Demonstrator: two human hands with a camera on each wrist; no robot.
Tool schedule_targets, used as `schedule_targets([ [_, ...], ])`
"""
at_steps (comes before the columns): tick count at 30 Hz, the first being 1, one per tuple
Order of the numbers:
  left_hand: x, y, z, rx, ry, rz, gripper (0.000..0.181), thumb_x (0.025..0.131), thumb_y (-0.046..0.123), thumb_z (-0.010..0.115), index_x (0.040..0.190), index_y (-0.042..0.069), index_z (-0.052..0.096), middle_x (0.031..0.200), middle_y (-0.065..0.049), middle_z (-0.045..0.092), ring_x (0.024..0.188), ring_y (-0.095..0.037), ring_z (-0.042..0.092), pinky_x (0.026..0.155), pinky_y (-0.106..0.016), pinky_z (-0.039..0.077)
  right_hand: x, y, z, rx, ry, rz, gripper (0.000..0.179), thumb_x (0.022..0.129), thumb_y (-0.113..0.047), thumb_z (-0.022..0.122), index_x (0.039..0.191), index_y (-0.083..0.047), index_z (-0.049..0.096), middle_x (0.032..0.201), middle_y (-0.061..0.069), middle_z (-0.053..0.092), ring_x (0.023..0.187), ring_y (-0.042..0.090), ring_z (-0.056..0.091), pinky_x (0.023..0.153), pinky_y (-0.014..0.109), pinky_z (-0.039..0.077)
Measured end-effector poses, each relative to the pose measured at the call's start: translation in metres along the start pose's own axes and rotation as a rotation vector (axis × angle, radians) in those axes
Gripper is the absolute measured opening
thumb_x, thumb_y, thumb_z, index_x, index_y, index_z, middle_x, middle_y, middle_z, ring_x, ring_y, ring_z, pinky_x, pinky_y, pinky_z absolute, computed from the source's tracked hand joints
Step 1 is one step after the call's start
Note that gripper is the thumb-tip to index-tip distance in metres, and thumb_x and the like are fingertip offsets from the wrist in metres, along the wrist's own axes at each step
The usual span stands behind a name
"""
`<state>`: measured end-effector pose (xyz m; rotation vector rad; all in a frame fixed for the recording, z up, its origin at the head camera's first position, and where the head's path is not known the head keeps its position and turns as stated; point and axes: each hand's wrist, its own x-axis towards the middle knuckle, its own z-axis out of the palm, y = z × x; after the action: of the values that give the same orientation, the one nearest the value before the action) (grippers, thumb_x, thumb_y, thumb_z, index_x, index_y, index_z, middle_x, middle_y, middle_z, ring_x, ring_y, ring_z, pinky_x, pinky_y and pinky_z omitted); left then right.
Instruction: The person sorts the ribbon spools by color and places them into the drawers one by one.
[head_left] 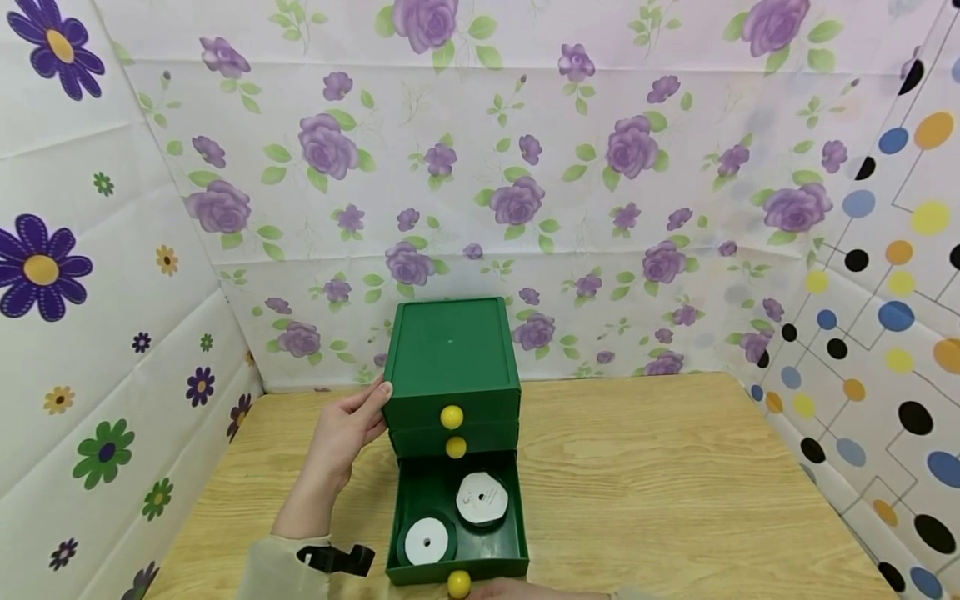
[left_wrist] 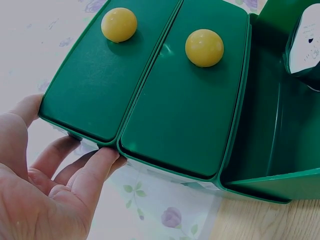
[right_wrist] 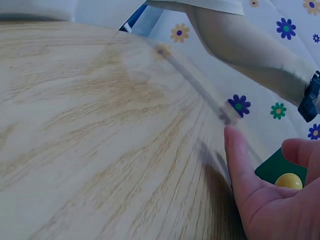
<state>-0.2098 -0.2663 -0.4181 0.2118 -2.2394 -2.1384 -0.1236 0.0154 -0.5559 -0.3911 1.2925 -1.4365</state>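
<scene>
A green cabinet of small drawers [head_left: 450,346] stands on the table, and its bottom drawer [head_left: 487,546] is pulled out. Inside that drawer lie two spools with white round faces, a front-left spool [head_left: 427,542] and a back-right spool [head_left: 482,498]. My left hand [head_left: 341,437] rests against the cabinet's left side, thumb near the upper corner; in the left wrist view its fingers [left_wrist: 97,167] touch the side. Low in the head view, my right hand [head_left: 502,590] is beside the bottom drawer's yellow knob [head_left: 459,584]. The right wrist view shows its thumb and a finger apart, the knob beyond.
The two upper drawers are shut, with yellow knobs [left_wrist: 204,48] on their fronts. Wooden table [head_left: 660,483] extends to both sides. Floral cloth [head_left: 585,200] hangs behind, with patterned cloths at left and right. A black wrist strap [head_left: 336,559] is on my left wrist.
</scene>
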Motion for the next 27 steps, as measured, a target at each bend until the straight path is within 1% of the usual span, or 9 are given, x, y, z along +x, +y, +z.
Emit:
schedule_targets([
  [3, 0.0, -0.001, 0.0, -0.001, 0.0, 0.003, 0.077, 0.087, 0.057, 0.071, 0.144, 0.008, 0.053, 0.15, -0.004, 0.046, 0.127, -0.027, 0.054, 0.097, -0.038, 0.051, 0.0, -0.001, 0.0, -0.01, -0.005, -0.014, 0.032, 0.105, -0.027, 0.049, 0.122, -0.007, 0.068, 0.109, 0.001, 0.07, 0.094, 0.008, 0.065, 0.08, 0.02, 0.055],
  [5, 0.0, -0.001, 0.0, 0.0, -0.002, 0.005, 0.077, 0.087, 0.057, 0.07, 0.144, 0.008, 0.053, 0.15, -0.003, 0.046, 0.127, -0.028, 0.054, 0.097, -0.038, 0.051, -0.001, -0.002, 0.0, -0.093, -0.023, -0.065, 0.032, 0.105, -0.026, 0.048, 0.124, -0.008, 0.067, 0.112, 0.0, 0.069, 0.098, 0.009, 0.065, 0.083, 0.022, 0.054],
  [7, 0.0, -0.001, 0.0, 0.0, -0.002, 0.007, 0.076, 0.087, 0.056, 0.07, 0.144, 0.008, 0.053, 0.151, -0.003, 0.046, 0.127, -0.028, 0.054, 0.097, -0.038, 0.051, 0.0, -0.002, 0.0, -0.22, -0.048, -0.132, 0.03, 0.105, -0.024, 0.049, 0.125, -0.01, 0.066, 0.114, -0.003, 0.069, 0.101, 0.009, 0.065, 0.086, 0.022, 0.054],
  [10, 0.0, -0.001, 0.0, -0.003, -0.005, 0.009, 0.076, 0.088, 0.056, 0.07, 0.144, 0.008, 0.053, 0.151, -0.004, 0.045, 0.127, -0.028, 0.054, 0.097, -0.038, 0.051, 0.002, -0.001, 0.0, -0.16, -0.077, -0.124, 0.031, 0.106, -0.026, 0.049, 0.127, -0.01, 0.065, 0.117, -0.002, 0.068, 0.105, 0.009, 0.064, 0.089, 0.022, 0.053],
  [12, 0.001, -0.001, -0.001, -0.005, -0.006, 0.009, 0.076, 0.088, 0.056, 0.07, 0.144, 0.008, 0.053, 0.151, -0.003, 0.045, 0.127, -0.028, 0.054, 0.097, -0.038, 0.051, 0.003, -0.001, 0.001, -0.021, -0.08, -0.059, 0.034, 0.106, -0.03, 0.049, 0.128, -0.01, 0.064, 0.119, -0.001, 0.067, 0.105, 0.008, 0.064, 0.09, 0.02, 0.053],
  [14, 0.001, -0.001, -0.001, -0.006, -0.008, 0.008, 0.077, 0.088, 0.056, 0.069, 0.144, 0.008, 0.052, 0.151, -0.003, 0.045, 0.127, -0.027, 0.054, 0.097, -0.038, 0.051, 0.003, -0.001, 0.002, 0.148, -0.048, 0.023, 0.039, 0.105, -0.035, 0.05, 0.128, -0.008, 0.064, 0.119, 0.002, 0.068, 0.105, 0.009, 0.065, 0.09, 0.02, 0.052],
  [17, 0.0, -0.001, -0.001, -0.006, -0.009, 0.009, 0.077, 0.088, 0.056, 0.069, 0.145, 0.007, 0.052, 0.151, -0.002, 0.045, 0.127, -0.027, 0.054, 0.097, -0.038, 0.051, 0.003, -0.003, 0.003, 0.169, -0.014, 0.061, 0.041, 0.103, -0.038, 0.053, 0.126, -0.007, 0.065, 0.114, 0.0, 0.069, 0.103, 0.008, 0.066, 0.09, 0.019, 0.052],
  [21, 0.0, 0.0, 0.0, -0.007, -0.007, 0.011, 0.077, 0.088, 0.056, 0.07, 0.144, 0.007, 0.052, 0.151, -0.003, 0.045, 0.127, -0.027, 0.054, 0.096, -0.038, 0.051, 0.003, -0.007, 0.003, 0.172, 0.038, 0.065, 0.037, 0.103, -0.036, 0.054, 0.125, -0.008, 0.066, 0.113, -0.001, 0.07, 0.103, 0.007, 0.066, 0.093, 0.021, 0.052],
  [27, 0.0, -0.001, 0.0, -0.016, -0.005, 0.009, 0.076, 0.088, 0.055, 0.07, 0.144, 0.007, 0.052, 0.15, -0.001, 0.046, 0.126, -0.027, 0.054, 0.096, -0.037, 0.051, 0.005, -0.014, 0.004, 0.093, 0.13, 0.034, 0.04, 0.104, -0.038, 0.052, 0.123, -0.007, 0.069, 0.11, 0.001, 0.071, 0.096, 0.007, 0.066, 0.089, 0.022, 0.054],
])
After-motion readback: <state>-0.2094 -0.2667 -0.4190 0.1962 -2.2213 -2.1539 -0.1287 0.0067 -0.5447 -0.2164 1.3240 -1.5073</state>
